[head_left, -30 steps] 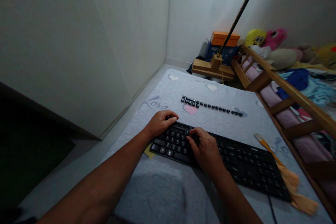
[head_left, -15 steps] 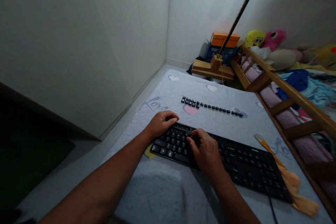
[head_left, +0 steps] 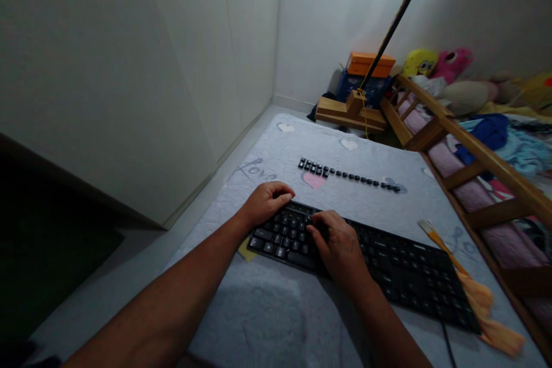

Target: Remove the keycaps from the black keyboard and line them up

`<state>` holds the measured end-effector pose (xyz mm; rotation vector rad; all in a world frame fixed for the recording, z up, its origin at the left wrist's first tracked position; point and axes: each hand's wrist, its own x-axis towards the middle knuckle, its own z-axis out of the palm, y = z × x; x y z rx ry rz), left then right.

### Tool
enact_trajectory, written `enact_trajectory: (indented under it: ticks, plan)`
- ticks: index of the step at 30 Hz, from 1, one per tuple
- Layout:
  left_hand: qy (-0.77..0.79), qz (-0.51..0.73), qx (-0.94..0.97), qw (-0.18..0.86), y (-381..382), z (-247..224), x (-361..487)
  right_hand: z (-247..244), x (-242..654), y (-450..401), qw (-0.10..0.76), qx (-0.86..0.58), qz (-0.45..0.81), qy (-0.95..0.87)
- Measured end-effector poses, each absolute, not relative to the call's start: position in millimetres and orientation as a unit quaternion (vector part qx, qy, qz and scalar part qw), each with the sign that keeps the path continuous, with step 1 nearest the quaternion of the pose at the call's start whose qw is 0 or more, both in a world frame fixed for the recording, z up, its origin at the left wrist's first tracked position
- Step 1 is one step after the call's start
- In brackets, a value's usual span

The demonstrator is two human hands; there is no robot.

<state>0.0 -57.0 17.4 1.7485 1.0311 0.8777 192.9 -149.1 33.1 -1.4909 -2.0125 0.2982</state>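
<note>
A black keyboard [head_left: 409, 276] lies at a slant across the cloth-covered surface. My left hand [head_left: 267, 203] is curled over its upper left corner, thumb and fingers wrapped round the edge. Over the keys left of the keyboard's middle is my right hand [head_left: 338, 241], thumb and index finger bent close together at the keys. Whatever lies between those fingertips is hidden or too small to make out. Beyond the keyboard, loose black keycaps [head_left: 353, 177] are laid out in a line, with a double row at its left end.
A brush [head_left: 431, 233] and an orange cloth [head_left: 495, 322] lie at the keyboard's right end. Something yellow [head_left: 247, 252] shows under its left corner. A wooden bed rail [head_left: 487, 149] runs along the right, a wooden stand [head_left: 351, 109] stands behind, and a cabinet [head_left: 181, 69] rises left.
</note>
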Motion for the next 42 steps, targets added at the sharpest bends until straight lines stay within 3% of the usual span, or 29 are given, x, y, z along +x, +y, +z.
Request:
enact_trajectory:
  ticks: [15,42]
  plan:
    - [0.415,0.351,0.714,0.442,-57,18,0,41,198,-136,0.262,-0.56,0.103,-0.779]
    - [0.419,0.343,0.723,0.429,-56,16,-1,60,211,-101,0.209,-0.592,0.257,-0.735]
